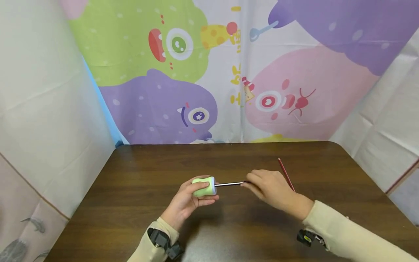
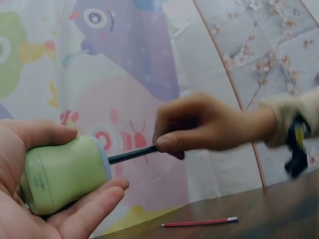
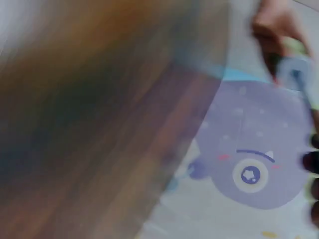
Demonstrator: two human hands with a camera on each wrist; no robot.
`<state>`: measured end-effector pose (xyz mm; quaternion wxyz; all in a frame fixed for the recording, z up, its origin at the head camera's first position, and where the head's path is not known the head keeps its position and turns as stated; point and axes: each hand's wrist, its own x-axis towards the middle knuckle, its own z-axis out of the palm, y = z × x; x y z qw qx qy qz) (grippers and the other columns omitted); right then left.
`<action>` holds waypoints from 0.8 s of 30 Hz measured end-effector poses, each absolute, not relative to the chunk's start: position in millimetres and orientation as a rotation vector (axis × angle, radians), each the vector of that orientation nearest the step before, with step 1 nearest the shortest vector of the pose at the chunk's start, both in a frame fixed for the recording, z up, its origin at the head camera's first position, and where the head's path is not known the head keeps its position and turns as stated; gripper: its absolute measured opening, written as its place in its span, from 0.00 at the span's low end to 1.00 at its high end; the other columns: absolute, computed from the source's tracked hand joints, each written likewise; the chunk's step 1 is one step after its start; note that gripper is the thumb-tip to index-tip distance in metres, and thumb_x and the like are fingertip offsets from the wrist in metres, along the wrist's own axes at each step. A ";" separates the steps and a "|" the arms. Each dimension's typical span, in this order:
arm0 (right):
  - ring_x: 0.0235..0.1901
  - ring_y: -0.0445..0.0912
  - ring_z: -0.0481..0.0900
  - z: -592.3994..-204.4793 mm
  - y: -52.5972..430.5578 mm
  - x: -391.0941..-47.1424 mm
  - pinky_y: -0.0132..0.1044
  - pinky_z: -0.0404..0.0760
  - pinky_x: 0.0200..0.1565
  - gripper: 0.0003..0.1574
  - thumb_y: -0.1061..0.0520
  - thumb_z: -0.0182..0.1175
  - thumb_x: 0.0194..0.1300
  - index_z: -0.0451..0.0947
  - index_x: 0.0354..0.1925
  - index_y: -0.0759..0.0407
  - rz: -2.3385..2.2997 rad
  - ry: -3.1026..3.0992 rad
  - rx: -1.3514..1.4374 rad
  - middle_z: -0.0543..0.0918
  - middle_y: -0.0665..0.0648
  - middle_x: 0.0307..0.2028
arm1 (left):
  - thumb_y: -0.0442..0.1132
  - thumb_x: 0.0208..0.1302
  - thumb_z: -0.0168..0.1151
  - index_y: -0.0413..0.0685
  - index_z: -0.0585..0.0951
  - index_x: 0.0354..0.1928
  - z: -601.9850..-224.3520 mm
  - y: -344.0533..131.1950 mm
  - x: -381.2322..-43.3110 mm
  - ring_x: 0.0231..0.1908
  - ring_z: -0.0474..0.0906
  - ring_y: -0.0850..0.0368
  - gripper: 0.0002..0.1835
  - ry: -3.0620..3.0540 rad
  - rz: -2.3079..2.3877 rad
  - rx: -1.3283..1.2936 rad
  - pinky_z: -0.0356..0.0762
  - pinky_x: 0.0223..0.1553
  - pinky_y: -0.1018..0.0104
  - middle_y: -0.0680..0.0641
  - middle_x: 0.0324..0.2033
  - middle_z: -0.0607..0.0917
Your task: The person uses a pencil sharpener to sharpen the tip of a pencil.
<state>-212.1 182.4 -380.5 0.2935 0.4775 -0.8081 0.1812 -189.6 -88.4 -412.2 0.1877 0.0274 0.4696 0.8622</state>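
Note:
My left hand [image 1: 181, 205] grips a light green pencil sharpener [image 2: 70, 172] with a pale blue rim, its thumb along one side and fingers under the other. A dark pencil [image 1: 229, 184] runs straight into the sharpener's rimmed end. My right hand [image 1: 273, 188] pinches the pencil's far end between thumb and fingers. Both hands are above the brown table. In the right wrist view the sharpener and hands sit blurred at the right edge. The pencil's tip is hidden inside the sharpener.
A red pencil [image 1: 285, 173] lies on the wooden table [image 1: 157, 160], beyond my right wrist. A cloth with cartoon monsters [image 1: 137, 109] hangs behind the table's far edge, and pale sheets [image 1: 52, 91] hang at both sides.

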 end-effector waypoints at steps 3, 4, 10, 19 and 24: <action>0.18 0.45 0.70 -391.5 177.5 -213.4 0.35 0.70 0.14 0.18 0.53 0.52 0.77 0.79 0.32 0.61 0.215 -1.761 1.208 0.75 0.52 0.23 | 0.29 0.63 0.53 0.33 0.72 0.57 -411.1 -89.3 -188.8 0.30 0.87 0.45 0.20 1.326 2.437 0.069 0.88 0.34 0.60 0.39 0.37 0.79; 0.18 0.46 0.70 -395.2 175.7 -214.2 0.35 0.70 0.14 0.18 0.54 0.52 0.76 0.79 0.31 0.62 0.187 -1.699 1.186 0.75 0.53 0.23 | 0.29 0.63 0.54 0.33 0.71 0.58 -411.3 -89.7 -188.5 0.29 0.86 0.45 0.20 1.329 2.438 0.072 0.88 0.33 0.61 0.39 0.37 0.79; 0.12 0.43 0.64 -412.8 169.8 -213.9 0.31 0.63 0.09 0.25 0.47 0.51 0.77 0.72 0.24 0.60 0.176 -1.664 1.099 0.69 0.51 0.18 | 0.28 0.63 0.54 0.37 0.75 0.53 -415.7 -89.2 -187.6 0.29 0.87 0.45 0.16 1.326 2.422 0.085 0.88 0.34 0.62 0.40 0.38 0.79; 0.15 0.30 0.47 -398.4 166.0 -200.7 0.22 0.45 0.17 0.29 0.39 0.56 0.71 0.58 0.20 0.50 0.751 -2.365 1.083 0.53 0.39 0.14 | 0.28 0.63 0.56 0.33 0.72 0.56 -416.0 -88.3 -190.4 0.28 0.87 0.44 0.18 1.345 2.425 0.056 0.88 0.32 0.62 0.39 0.38 0.83; 0.13 0.36 0.51 -375.7 171.3 -214.7 0.27 0.48 0.15 0.27 0.50 0.61 0.70 0.61 0.20 0.57 1.807 -3.051 0.812 0.57 0.44 0.13 | 0.27 0.63 0.56 0.40 0.77 0.48 -415.0 -89.6 -190.1 0.28 0.87 0.43 0.12 1.379 2.384 0.107 0.88 0.32 0.61 0.38 0.40 0.86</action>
